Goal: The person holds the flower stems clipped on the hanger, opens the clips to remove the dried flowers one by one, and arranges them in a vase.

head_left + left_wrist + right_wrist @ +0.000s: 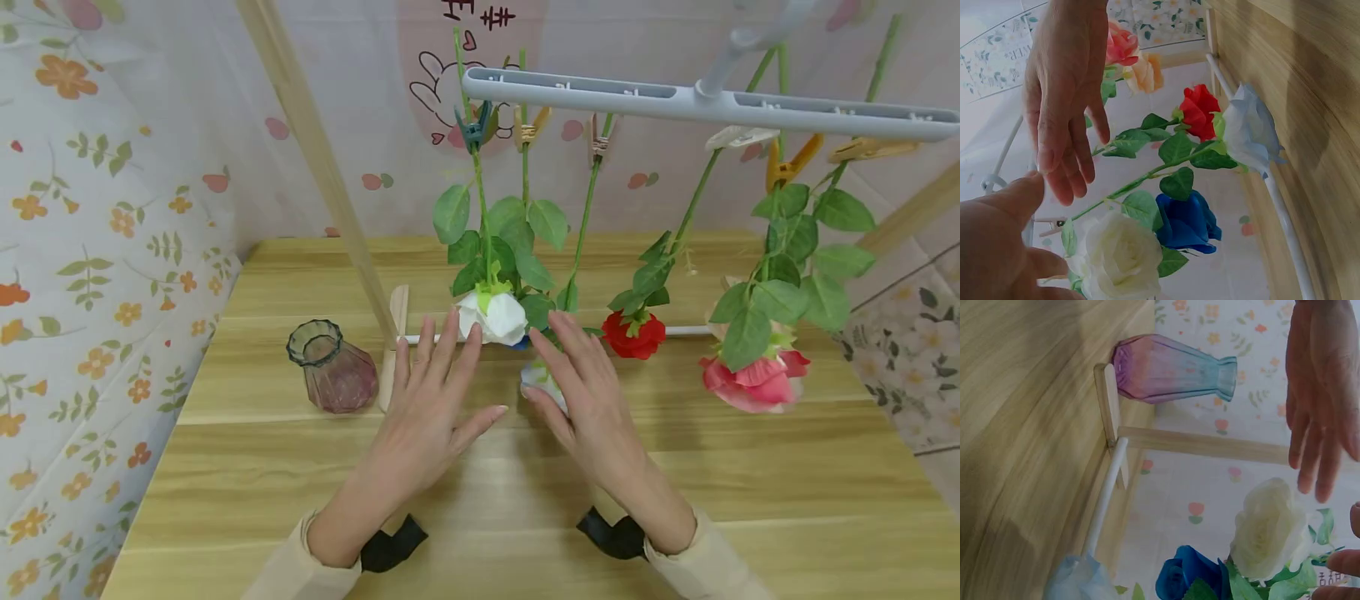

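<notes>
Both hands are held out palms down, fingers spread and holding nothing. My left hand (422,417) is nearest a white rose (493,318), its fingertips overlapping the bloom in the head view. Beside a pale blue rose (1250,128) is my right hand (600,408), partly covering that bloom in the head view. A blue rose (1186,222) hangs behind the white one, mostly hidden from the head camera. Further right hang a red rose (634,335) and a pink rose (757,383); a peach rose (1145,72) shows in the left wrist view. All hang bloom down.
Clothespins (529,127) grip the stems below a pale hanger bar (585,87). A purple-to-blue glass vase (337,371) stands left of a wooden post (322,167). A white rod (686,331) runs low behind the hands, above the wooden table (495,533).
</notes>
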A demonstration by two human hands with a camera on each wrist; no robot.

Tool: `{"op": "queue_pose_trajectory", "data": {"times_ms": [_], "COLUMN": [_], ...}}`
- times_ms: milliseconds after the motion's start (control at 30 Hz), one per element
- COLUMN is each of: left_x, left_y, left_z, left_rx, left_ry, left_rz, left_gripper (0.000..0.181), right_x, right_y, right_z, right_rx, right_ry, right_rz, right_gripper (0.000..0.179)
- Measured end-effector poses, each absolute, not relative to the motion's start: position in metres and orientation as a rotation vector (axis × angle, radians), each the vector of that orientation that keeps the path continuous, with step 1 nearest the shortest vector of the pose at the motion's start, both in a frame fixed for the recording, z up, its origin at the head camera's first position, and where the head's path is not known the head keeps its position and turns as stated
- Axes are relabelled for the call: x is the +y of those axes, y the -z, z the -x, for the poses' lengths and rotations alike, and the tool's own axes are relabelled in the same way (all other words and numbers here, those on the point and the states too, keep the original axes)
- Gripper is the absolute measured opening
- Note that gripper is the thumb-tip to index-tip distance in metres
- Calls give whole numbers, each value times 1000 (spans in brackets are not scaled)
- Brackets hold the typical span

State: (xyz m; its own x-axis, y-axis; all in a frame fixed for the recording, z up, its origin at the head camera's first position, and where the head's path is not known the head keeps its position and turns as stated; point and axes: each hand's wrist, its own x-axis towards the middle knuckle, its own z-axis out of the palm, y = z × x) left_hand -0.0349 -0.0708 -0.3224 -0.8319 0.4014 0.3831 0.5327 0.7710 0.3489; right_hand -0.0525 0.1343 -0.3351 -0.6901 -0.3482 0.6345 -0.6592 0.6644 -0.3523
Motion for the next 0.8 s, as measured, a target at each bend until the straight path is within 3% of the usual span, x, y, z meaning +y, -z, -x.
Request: {"op": "queue_pose_trajectory", "data": {"times_ms": [233, 567, 800], "left_x": [-76, -85, -90], "left_y": [321, 322, 322], "left_z": [40, 43, 44], "left_rx": [-2366, -2132, -2082], "left_ry": [806, 1014, 1044], "left_rz": [716, 667, 636], "left_gripper": [61, 36, 31], "right_x": [129, 111, 93], "right_y": [319, 300, 296], "right_z": [90, 127, 147], "right_rx": [-2228, -2315, -2357], "right_ry": [-1001, -1274, -1339], "right_rz": [-792, -685, -636], "right_gripper": [42, 41, 34]}}
